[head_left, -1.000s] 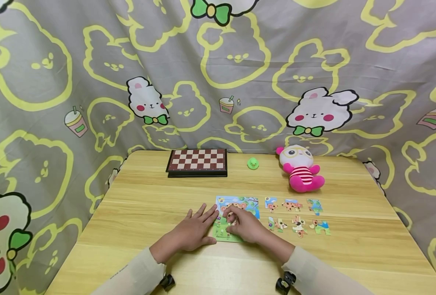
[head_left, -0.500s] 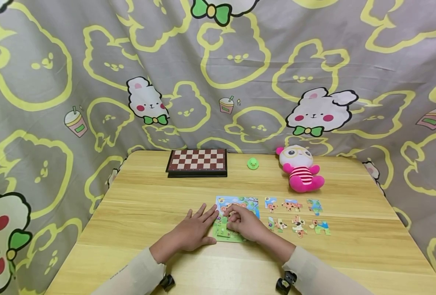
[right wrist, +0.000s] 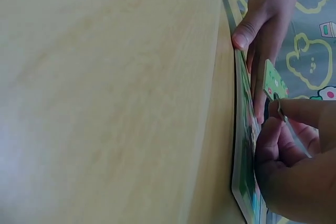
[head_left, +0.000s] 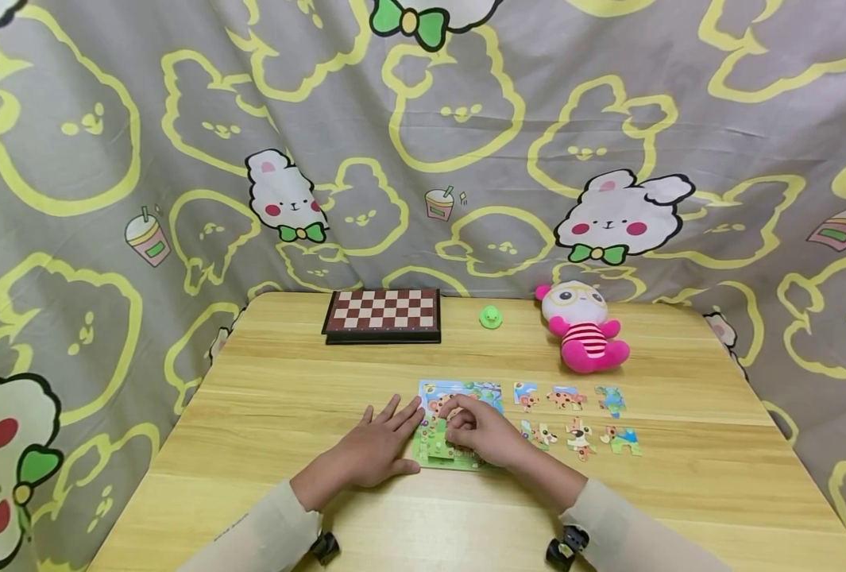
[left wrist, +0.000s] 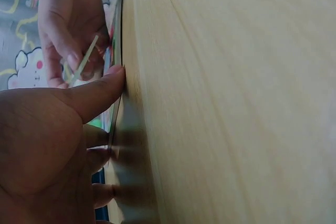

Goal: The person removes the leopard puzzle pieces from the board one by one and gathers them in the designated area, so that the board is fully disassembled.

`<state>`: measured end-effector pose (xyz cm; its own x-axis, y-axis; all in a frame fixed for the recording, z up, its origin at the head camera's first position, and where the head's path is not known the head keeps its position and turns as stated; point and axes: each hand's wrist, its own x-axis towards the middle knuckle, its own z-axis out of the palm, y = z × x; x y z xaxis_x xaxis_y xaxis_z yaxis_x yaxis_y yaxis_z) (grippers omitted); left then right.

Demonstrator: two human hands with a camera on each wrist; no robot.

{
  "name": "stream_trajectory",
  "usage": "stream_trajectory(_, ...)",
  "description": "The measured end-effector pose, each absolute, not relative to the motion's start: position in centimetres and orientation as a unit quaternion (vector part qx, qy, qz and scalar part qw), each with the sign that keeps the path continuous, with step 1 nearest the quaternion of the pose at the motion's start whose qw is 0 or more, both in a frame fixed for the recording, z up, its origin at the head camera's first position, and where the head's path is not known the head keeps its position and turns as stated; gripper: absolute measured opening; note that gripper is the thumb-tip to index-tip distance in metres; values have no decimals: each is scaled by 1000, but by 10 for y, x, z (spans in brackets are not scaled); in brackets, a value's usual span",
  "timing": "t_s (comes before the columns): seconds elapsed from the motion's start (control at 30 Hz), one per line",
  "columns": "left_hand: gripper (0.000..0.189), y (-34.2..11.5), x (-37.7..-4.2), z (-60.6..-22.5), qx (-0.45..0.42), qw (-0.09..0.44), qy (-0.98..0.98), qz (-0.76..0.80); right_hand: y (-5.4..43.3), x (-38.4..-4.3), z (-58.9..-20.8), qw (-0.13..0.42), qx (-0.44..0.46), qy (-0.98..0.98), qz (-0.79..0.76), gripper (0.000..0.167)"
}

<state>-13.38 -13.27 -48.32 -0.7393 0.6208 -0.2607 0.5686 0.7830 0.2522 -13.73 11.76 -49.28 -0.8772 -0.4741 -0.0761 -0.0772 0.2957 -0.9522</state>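
A cartoon puzzle board lies at the middle of the table. My left hand rests along its left edge with fingers spread and fairly straight; in the left wrist view the thumb touches the edge. Over the board, my right hand pinches a green puzzle piece between thumb and forefinger. The right wrist view shows this piece tilted up, clear of the board, with flowers printed on it. Part of the board's picture is hidden by the right hand.
Several loose puzzle pieces lie in two rows right of the board. Behind stand a folded chessboard, a small green duck and a pink-and-white plush toy. A patterned curtain hangs behind the table.
My right hand has shifted slightly right, and the pinched green piece now shows tilted up over the board. The left hand stays in place.
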Motion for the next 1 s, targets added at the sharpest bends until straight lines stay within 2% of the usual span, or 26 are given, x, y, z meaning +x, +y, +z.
stream_trajectory(0.37, 86, -132, -133, -482, 322, 160, 930, 74, 140, -131, -491, 172, -172, 786, -568, 19)
stream_trajectory(1.0, 86, -133, -133, -484, 319, 166, 930, 77, 196, -108, -497, 155, -142, 814, -542, 22)
